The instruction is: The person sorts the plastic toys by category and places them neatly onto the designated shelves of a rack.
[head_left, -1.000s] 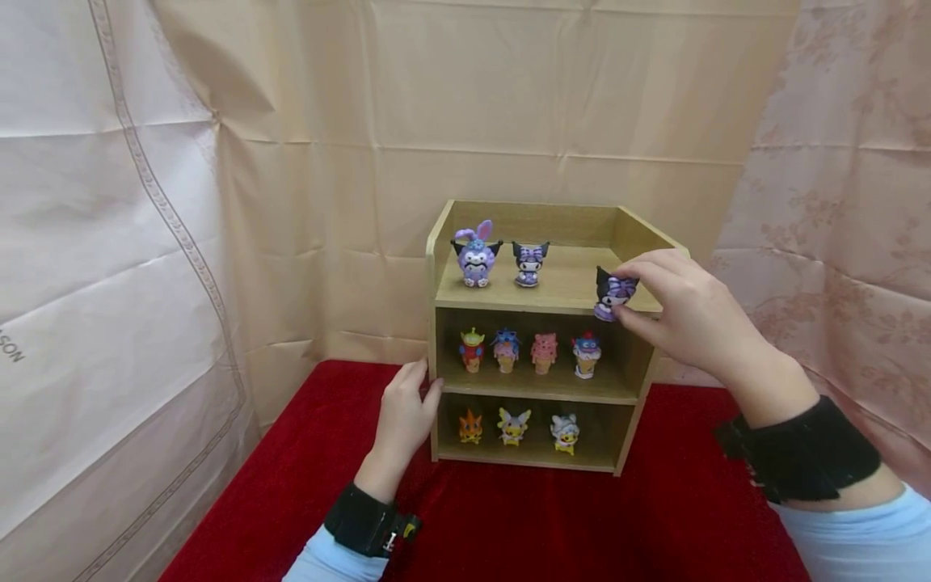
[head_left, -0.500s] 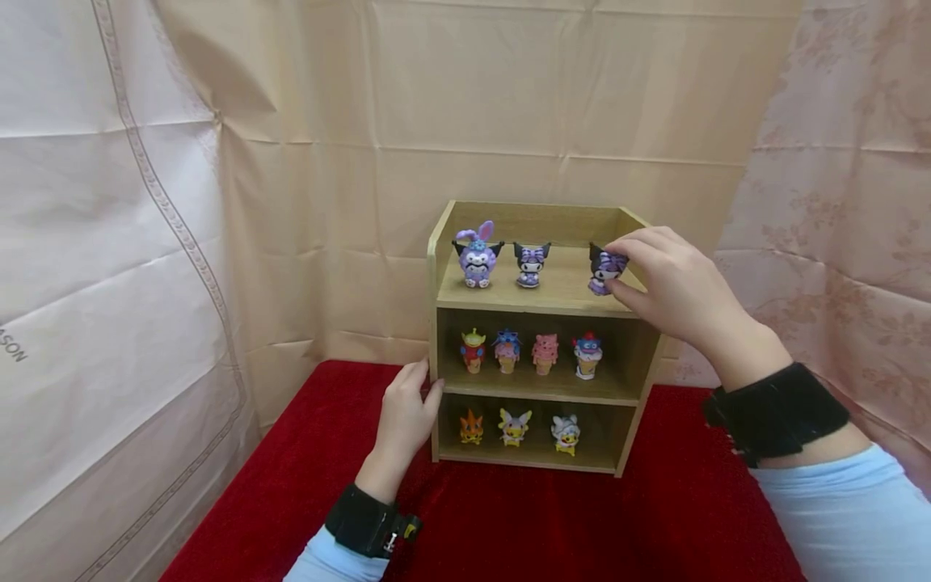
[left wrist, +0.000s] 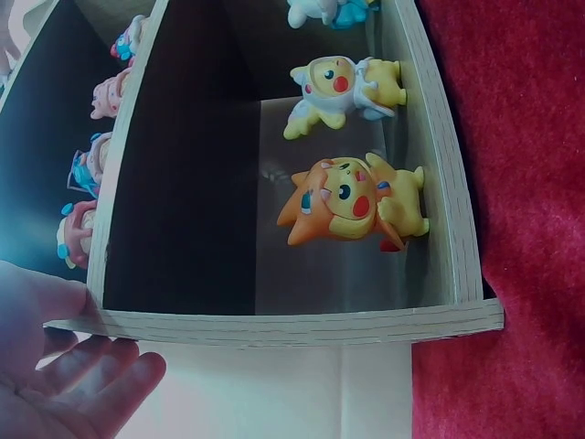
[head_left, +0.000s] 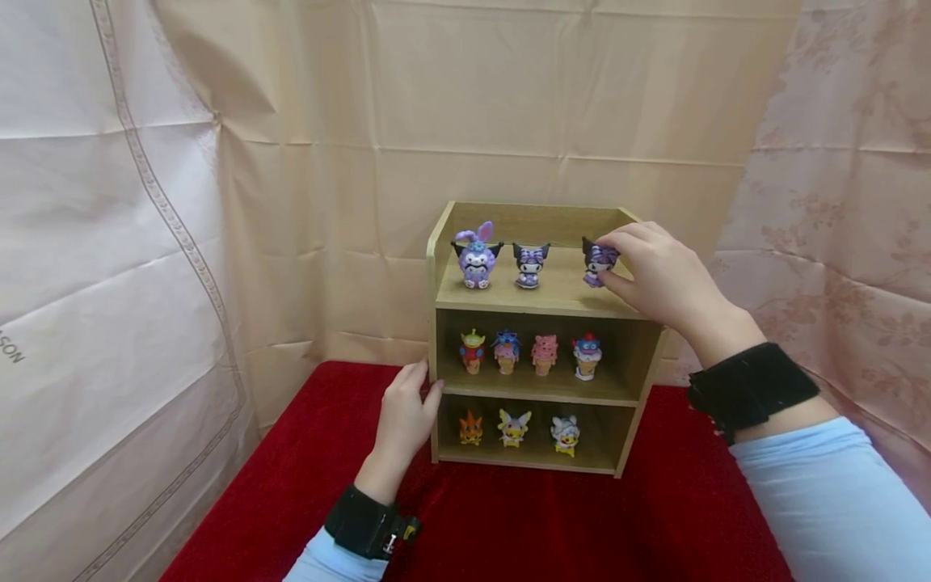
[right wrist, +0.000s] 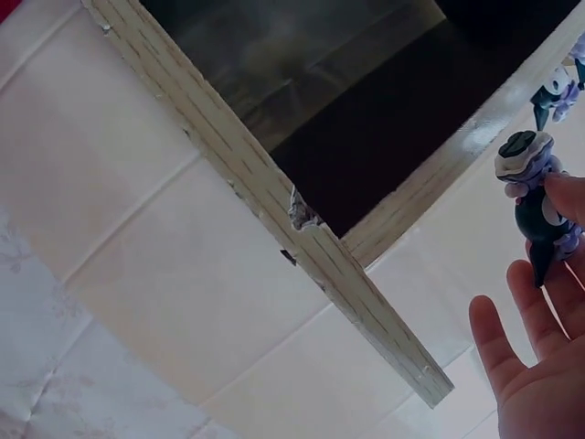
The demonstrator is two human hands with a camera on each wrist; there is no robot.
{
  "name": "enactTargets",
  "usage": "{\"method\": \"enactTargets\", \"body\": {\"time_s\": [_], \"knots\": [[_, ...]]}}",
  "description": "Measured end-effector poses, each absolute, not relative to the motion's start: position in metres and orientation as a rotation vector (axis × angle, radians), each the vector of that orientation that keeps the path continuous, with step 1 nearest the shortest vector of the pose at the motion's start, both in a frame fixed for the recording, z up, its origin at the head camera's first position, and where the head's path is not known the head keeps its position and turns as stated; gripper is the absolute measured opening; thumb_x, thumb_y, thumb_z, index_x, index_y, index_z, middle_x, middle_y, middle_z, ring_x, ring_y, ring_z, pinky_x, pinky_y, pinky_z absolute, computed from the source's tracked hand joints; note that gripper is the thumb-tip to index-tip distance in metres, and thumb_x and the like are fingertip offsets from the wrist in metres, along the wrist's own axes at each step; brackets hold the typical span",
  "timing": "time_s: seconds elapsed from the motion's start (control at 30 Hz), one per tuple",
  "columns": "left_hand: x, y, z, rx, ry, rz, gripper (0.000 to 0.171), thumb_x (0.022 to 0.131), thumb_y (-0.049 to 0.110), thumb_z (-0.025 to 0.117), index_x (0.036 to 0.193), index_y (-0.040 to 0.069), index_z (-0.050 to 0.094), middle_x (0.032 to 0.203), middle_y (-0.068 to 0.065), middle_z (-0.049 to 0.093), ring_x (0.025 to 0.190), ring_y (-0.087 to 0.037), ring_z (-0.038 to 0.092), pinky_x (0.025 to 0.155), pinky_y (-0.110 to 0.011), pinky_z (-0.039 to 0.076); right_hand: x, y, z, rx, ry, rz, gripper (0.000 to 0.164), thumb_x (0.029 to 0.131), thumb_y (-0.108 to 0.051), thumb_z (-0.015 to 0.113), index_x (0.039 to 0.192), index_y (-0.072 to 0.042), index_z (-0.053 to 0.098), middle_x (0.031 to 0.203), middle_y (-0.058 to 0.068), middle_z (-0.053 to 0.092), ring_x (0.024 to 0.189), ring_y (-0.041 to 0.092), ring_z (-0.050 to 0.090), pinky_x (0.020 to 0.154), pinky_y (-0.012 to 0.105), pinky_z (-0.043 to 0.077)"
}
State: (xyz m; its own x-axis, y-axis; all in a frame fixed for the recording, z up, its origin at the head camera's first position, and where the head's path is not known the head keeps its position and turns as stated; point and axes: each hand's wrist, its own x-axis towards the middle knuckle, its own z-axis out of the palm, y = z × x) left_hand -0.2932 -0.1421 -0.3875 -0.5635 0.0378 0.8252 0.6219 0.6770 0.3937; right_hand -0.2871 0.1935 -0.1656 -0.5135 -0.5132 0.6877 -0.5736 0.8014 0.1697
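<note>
My right hand (head_left: 667, 275) pinches a black-and-purple figurine (head_left: 598, 260) between thumb and fingertips, over the right part of the top board of a wooden shelf (head_left: 538, 309). In the right wrist view, its pale base (right wrist: 525, 157) faces the camera; I cannot tell whether it touches the board. To its left stand a similar black-eared figurine (head_left: 528, 267) and a purple bunny-eared figurine (head_left: 476, 263). My left hand (head_left: 407, 408) rests against the shelf's left side, thumb at the front edge. In the left wrist view its fingers (left wrist: 128, 389) extend along the outside.
Several ice-cream-cone figurines, one of them pink (head_left: 543, 354), stand on the middle level. Below are an orange figurine (head_left: 470, 428), a yellow-and-grey one (head_left: 513, 428) and a grey-hooded one (head_left: 564, 435). A red cloth (head_left: 509, 525) lies beneath the shelf; beige drapes (head_left: 349, 202) hang behind.
My right hand has carried the black-and-purple figurine up, left and inward, from the top board's front edge to above or onto the board. The left hand stays put.
</note>
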Motion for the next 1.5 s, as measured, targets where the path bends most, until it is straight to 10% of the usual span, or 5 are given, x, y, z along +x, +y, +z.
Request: {"method": "enactTargets", "body": {"time_s": [1.5], "knots": [[-0.293, -0.143, -0.387, -0.499, -2.060, -0.878, 0.040, 0.087, 0.008, 0.069, 0.124, 0.001, 0.060, 0.107, -0.012, 0.062, 0.094, -0.019, 0.059, 0.069, -0.037, 0.056, -0.307, 0.187, -0.173, 0.596, -2.485, 0.069, 0.046, 0.082, -0.012, 0.074, 0.123, -0.002, 0.057, 0.120, 0.020, 0.056, 0.115, 0.034, 0.046, 0.094, 0.053, 0.043]]}}
